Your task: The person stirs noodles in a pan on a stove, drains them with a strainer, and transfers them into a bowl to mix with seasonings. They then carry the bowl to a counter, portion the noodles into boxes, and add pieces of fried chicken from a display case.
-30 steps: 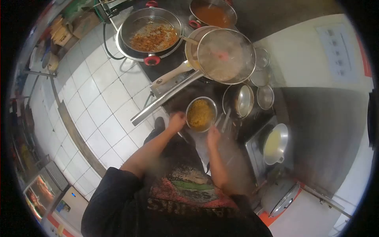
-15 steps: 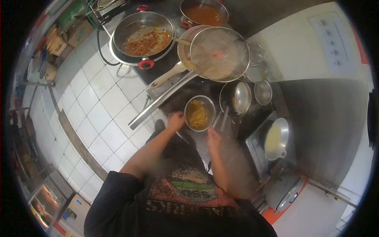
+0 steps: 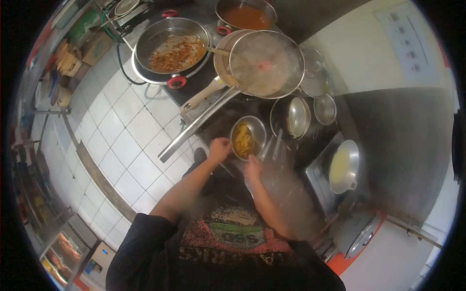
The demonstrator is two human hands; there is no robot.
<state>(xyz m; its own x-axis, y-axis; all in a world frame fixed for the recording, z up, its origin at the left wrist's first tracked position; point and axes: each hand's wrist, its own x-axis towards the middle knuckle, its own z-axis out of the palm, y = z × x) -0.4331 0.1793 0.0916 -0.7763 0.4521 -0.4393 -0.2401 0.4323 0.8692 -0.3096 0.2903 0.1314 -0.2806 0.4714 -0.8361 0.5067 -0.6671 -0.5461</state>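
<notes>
A round metal bowl (image 3: 260,130) is held low in front of my body, with a yellow-orange crumbly food (image 3: 242,139) gathered toward its left side. My left hand (image 3: 221,149) is closed at the bowl's left rim, its fingertips pressed to the edge. At the near rim, my right hand (image 3: 253,169) grips with the thumb up against the bowl; its other fingers are mostly hidden. Tongs-like metal utensils (image 3: 272,148) lie just right of the bowl. Beyond it, a large strainer (image 3: 266,63) with a long metal handle rests over a steaming pan.
A wide pan (image 3: 177,53) at the back left holds a strainer of reddish-brown bits. Behind stands a pan of orange liquid (image 3: 247,18). To the right are small strainers (image 3: 324,109), a wok with pale yellow liquid (image 3: 343,167) and a lidded pot (image 3: 357,235).
The bowl has tilted, and the food in it has slid into a narrower heap on the left. My right hand has shifted left along the near rim. The camera view has turned slightly.
</notes>
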